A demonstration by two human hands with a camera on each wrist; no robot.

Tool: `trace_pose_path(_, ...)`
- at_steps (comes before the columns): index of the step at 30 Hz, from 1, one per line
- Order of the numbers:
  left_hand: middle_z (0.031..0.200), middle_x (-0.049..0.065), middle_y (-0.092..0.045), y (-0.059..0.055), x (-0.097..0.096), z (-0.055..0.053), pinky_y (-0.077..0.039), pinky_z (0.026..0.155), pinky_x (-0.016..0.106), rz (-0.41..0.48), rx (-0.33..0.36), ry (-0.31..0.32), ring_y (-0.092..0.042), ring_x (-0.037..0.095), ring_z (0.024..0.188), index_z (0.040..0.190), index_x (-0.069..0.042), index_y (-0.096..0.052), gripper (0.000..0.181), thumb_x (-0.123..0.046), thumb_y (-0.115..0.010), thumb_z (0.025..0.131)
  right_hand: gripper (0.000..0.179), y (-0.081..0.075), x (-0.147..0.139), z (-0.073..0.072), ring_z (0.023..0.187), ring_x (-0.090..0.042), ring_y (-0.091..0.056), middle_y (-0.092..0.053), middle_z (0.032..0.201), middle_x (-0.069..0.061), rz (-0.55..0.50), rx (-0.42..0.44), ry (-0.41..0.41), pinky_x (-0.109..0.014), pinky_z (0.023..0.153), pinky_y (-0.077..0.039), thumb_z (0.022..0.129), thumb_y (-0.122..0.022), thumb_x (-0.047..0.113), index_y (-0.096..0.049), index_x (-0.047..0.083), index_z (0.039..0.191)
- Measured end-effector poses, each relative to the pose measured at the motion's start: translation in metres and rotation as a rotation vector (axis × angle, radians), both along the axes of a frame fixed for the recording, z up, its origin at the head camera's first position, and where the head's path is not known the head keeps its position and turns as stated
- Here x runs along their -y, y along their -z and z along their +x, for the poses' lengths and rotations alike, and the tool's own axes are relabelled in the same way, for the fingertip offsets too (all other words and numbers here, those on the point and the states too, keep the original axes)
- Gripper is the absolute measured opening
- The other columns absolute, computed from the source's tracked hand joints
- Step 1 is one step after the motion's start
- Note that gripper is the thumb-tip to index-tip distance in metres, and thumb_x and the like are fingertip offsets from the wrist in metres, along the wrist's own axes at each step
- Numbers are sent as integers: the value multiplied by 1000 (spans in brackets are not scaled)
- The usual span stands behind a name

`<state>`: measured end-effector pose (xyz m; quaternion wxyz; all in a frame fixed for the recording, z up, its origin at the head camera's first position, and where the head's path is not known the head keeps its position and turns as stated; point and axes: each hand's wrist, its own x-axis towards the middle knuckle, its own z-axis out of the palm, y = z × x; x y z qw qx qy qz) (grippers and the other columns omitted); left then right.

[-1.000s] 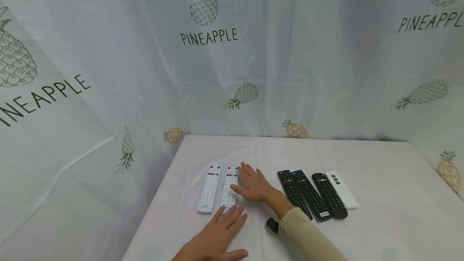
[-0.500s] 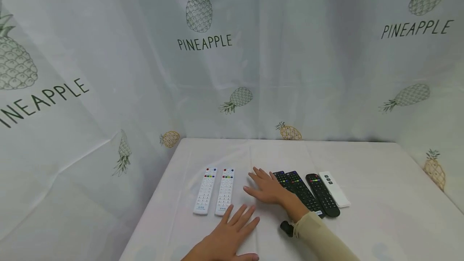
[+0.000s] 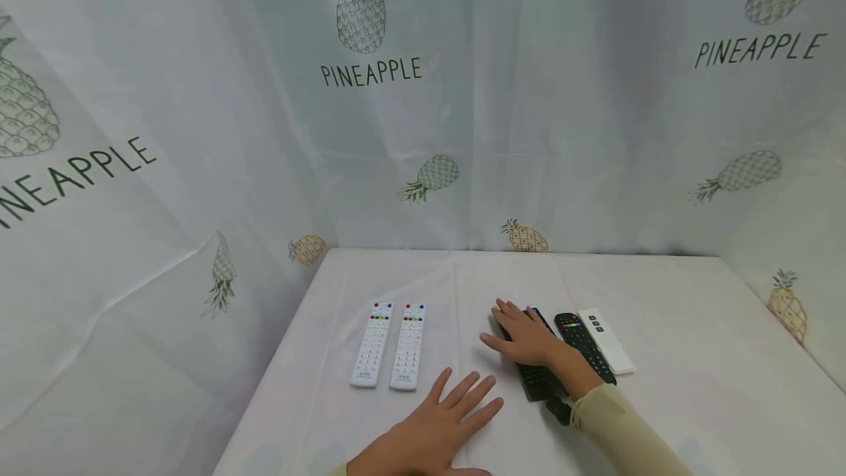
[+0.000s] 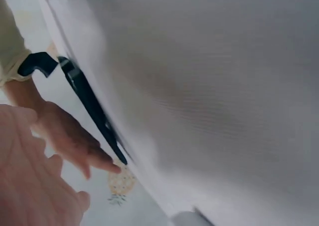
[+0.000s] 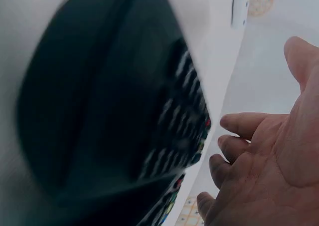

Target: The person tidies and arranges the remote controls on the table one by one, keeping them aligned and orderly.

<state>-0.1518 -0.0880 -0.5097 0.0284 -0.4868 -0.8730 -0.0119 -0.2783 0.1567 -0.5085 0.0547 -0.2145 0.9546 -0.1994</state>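
My right hand (image 3: 529,340), fingers spread, reaches over a pair of black remote controls (image 3: 532,380) and covers most of them in the head view. From the right wrist, the near end of one black remote (image 5: 109,101) looms large beside the palm, and a gap shows between them. My left hand (image 3: 432,428) hovers low at the table's front with spread fingers, holding nothing. In the left wrist view its palm (image 4: 35,176) is at the lower left. Two white remotes (image 3: 372,345) with coloured buttons lie side by side, left of both hands.
Right of the covered pair, another black remote (image 3: 584,344) lies beside a plain white remote (image 3: 606,341) with few buttons. A small black device (image 3: 559,410) sits at my right wrist. The white-covered table (image 3: 317,417) meets a pineapple-print curtain (image 3: 581,131) behind and at the left.
My right hand has moved right, from beside the white remotes to over the black pair. My left hand has shifted right, away from the white remotes' near ends. The remotes stay on the table.
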Motion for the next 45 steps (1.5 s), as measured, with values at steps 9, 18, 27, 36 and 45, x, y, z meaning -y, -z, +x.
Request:
trace_pose_path(9,168,-2,-5,-11,-27,-6,-20,121,50,-129,42,56,-12,17,155,161,-25,-11,80,-71,-26,97,82,3,-7,-1,148,-41,-26,-32,159,-21,61,36,-18,-67,117,-10,98,-41,63,-37,1,151)
trace_pose_path(18,168,-6,-4,-7,-54,-20,-19,123,41,-227,54,102,-11,11,154,160,-27,-14,80,-74,-24,95,82,2,-7,5,150,-39,-23,-28,161,-19,91,49,-25,-66,118,-5,98,-38,63,-34,2,153)
trace_pose_path(27,167,-10,1,-4,-70,-30,-17,124,34,-315,73,85,-7,7,154,160,-29,-7,85,-78,-24,92,90,11,-9,4,152,-40,-13,-18,164,-20,23,104,-16,-64,118,0,96,-35,70,-25,2,156)
trace_pose_path(36,167,-8,2,-8,-80,-34,-15,124,33,-335,58,95,-4,8,154,160,-27,-7,87,-78,-24,92,93,17,-9,-4,153,-37,-12,-17,165,-16,57,116,3,-62,119,0,95,-31,74,-23,5,157)
trace_pose_path(45,167,-8,3,-7,-82,-37,-11,124,29,-339,93,109,0,8,154,160,-28,-4,88,-78,-27,92,86,13,-12,1,152,-37,-15,-19,164,-17,96,65,-59,-57,121,-6,99,-32,67,-24,4,156)
